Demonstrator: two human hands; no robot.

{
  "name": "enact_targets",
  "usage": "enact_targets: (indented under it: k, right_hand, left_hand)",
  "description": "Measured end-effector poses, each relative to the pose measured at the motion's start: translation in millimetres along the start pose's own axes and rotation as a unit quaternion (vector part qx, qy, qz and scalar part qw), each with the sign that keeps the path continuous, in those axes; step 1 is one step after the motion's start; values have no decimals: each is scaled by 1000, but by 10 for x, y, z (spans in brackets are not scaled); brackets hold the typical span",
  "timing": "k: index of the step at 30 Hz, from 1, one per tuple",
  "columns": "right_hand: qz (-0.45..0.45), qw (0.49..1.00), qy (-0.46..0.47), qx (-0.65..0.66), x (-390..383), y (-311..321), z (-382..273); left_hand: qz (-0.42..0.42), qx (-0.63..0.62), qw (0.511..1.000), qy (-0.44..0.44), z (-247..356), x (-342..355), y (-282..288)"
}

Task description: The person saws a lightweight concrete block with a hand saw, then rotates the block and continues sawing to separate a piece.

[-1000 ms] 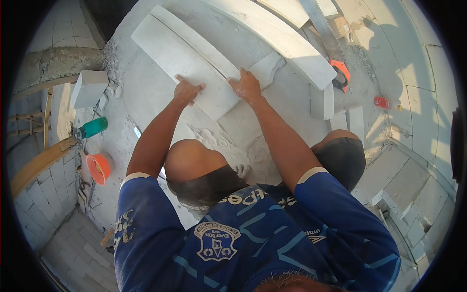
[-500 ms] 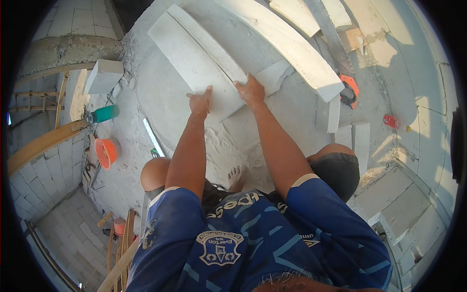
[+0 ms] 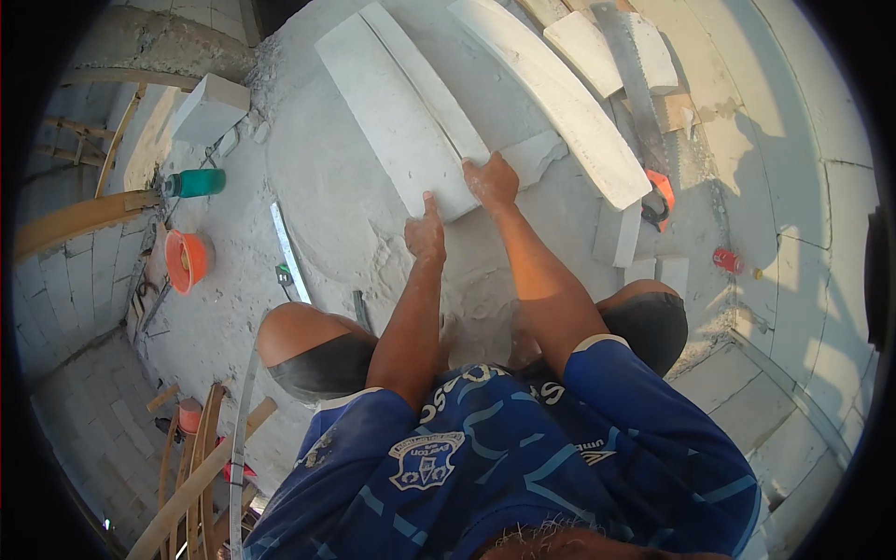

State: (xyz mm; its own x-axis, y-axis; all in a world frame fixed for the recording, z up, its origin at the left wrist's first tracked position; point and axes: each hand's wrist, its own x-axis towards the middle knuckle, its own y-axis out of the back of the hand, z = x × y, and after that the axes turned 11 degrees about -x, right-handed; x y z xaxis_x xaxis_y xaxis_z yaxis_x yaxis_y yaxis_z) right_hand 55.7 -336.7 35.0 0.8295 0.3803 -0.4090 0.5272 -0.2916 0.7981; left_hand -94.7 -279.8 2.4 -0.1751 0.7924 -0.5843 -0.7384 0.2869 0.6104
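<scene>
Left of the block (image 3: 387,112), a bucket (image 3: 194,245) holds something yellowish (image 3: 185,262).

Overall bright, warm sun mainly around + R of the saw (image 3: 640,93). Curved slab (image 3: 555,103) just L of saw gets direct sun, nr-glare on top. Pale block surface (image 3: 803,271) R of saw: sunlit patches + big soft-edged shadow (image 3: 758,163). Held slabs (image 3: 392,121), further L of saw, in flat even shade. Planks (image 3: 201,483), far below-L of saw, dimmer. Focus fairly sharp; fisheye bends straight edges, rim blk.
</scene>
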Motion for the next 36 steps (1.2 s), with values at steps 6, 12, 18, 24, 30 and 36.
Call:
enact_targets:
  k: [6,12,18,24,30,36]
  right_hand:
    - [26,999,-13,-38,-651,730,-229]
    - [-5,997,6,-76,-1373,1738,-545]
    - [-25,999,23,-25,-1579,2756,-1004]
    - [-47,991,30,117,-1096,3470,-1631]
    - [-34,985,121,119,-425,3692,-2388]
    - [57,987,147,35,77,3568,-3073]
  left_hand:
    - [-27,52,997,-43,177,-686,656]
    - [-79,7,993,-83,528,-1681,1778]
    - [-140,38,988,-59,1581,-2447,2793]
    - [-123,-7,981,-151,2639,-2303,2957]
    - [-22,111,959,-260,3469,-1815,2993]
    - [73,153,920,-354,4037,-1359,3098]
